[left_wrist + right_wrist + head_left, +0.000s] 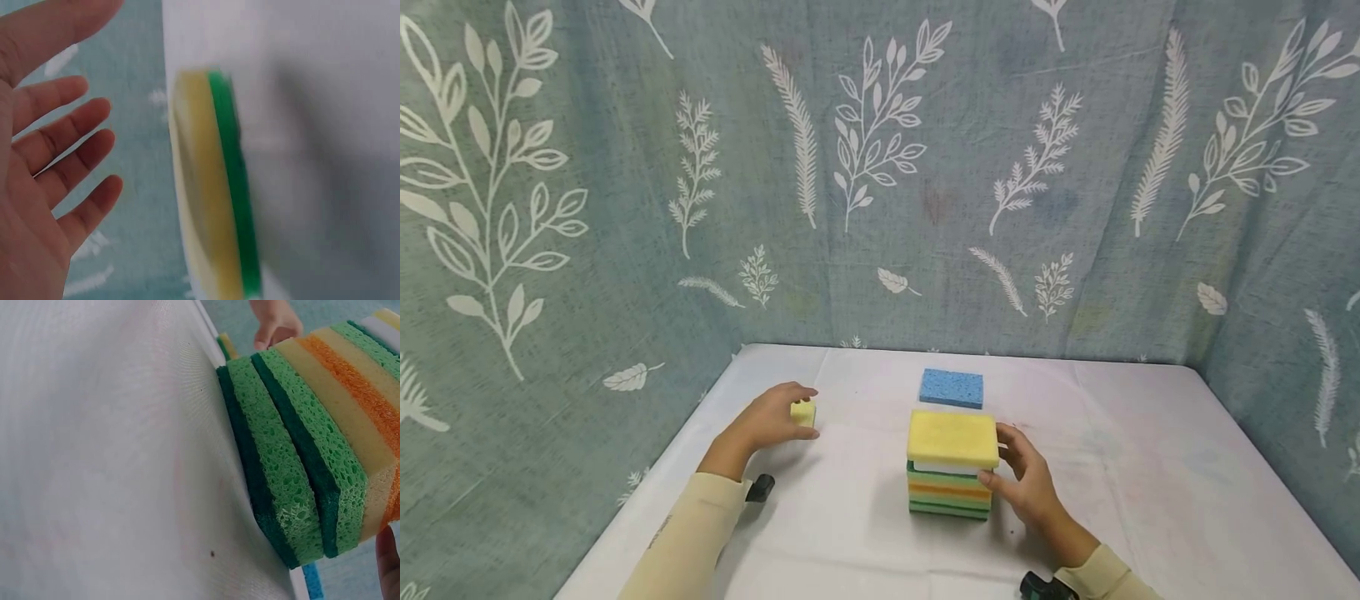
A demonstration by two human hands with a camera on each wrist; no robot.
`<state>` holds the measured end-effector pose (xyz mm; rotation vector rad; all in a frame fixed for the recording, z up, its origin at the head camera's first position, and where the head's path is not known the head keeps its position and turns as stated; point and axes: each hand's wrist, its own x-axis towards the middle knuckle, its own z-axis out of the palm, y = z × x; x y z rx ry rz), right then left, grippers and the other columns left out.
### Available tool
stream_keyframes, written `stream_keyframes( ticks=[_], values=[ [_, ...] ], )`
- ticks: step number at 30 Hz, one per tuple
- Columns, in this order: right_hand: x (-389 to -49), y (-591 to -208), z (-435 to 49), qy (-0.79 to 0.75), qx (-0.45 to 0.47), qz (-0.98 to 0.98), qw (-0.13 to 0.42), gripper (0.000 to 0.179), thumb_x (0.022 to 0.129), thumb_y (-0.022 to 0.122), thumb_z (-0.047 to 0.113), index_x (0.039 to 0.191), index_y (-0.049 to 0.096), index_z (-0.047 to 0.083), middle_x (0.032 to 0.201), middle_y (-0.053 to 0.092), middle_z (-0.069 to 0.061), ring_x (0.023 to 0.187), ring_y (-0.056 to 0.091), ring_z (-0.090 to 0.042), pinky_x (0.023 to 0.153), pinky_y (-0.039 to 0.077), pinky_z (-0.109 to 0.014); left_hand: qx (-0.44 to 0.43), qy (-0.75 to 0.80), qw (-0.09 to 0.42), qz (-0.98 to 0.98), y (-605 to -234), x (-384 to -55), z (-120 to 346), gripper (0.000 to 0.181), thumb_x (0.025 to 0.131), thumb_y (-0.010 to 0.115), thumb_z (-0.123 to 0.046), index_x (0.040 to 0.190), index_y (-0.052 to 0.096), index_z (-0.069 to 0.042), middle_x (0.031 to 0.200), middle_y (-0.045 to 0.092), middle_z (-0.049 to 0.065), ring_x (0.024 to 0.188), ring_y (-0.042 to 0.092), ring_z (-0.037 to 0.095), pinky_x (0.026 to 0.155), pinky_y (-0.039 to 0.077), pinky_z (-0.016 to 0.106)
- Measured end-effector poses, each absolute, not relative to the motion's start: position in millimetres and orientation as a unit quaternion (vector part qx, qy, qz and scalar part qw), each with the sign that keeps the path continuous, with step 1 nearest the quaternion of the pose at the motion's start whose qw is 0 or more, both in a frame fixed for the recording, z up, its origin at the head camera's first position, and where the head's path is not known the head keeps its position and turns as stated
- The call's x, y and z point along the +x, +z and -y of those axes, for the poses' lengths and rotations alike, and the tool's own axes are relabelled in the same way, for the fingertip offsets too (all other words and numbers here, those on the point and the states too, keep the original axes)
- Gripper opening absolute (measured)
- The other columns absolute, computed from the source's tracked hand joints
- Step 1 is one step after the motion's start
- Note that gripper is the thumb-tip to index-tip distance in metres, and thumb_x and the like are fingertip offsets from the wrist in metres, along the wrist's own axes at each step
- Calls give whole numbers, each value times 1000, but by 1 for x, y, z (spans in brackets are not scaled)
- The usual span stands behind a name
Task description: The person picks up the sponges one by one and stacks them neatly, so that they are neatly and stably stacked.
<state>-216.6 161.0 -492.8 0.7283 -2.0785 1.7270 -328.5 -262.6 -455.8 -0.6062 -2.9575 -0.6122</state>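
Observation:
My left hand (772, 421) reaches over the left of the table with thumb and fingers spread. Behind it shows part of a yellow sponge (803, 414); the left wrist view gives its green scouring side (234, 187), blurred and apart from my palm (31, 206). My right hand (1028, 483) holds the right side of a stack of sponges (950, 492), thumb at the front corner and fingers towards the back. Green, cream and orange layers (356, 384) make up the stack, with a white layer and a yellow sponge (952, 439) on top.
A blue sponge (951, 388) lies flat behind the stack. The white tablecloth (1120, 467) covers the table, whose far edge meets a blue-green leaf-patterned curtain (925, 275). The curtain also runs along both sides.

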Motion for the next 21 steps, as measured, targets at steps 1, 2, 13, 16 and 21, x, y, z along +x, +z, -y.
stream_keyframes(
  ticks=[1,2,13,16,21],
  values=[
    [-219,-496,-162,609,253,731,172,66,79,73,-6,137,43,-8,129,53,-19,116,54,-17,95,45,-24,-190,-196,28,962,-456,-331,268,72,71,86,-39,131,61,-9,120,61,8,113,55,29,95,43,51],
    [-221,-500,-163,611,252,730,173,69,78,73,-6,139,41,-7,129,53,-19,116,54,-18,95,44,-23,-183,-194,26,964,-458,-333,273,72,71,86,-39,131,61,-9,121,61,8,114,54,29,96,42,51],
    [-232,-507,-165,620,266,716,176,80,80,75,5,149,35,7,136,49,-11,121,50,-19,99,41,-23,-152,-171,8,973,-473,-344,317,82,67,88,-41,134,57,-4,133,50,18,126,42,40,101,36,57],
    [-233,-503,-164,625,270,710,179,79,80,74,4,148,36,9,138,48,-12,121,49,-21,99,41,-23,-145,-187,-1,972,-475,-346,321,84,66,89,-39,134,57,-3,133,51,20,125,43,41,100,36,58],
    [-233,-498,-162,629,280,703,180,79,79,73,2,148,36,10,140,45,-15,120,49,-22,100,41,-24,-120,-228,-23,966,-480,-348,325,83,64,91,-31,134,57,-3,134,52,21,123,46,42,99,38,56]
  ],
)
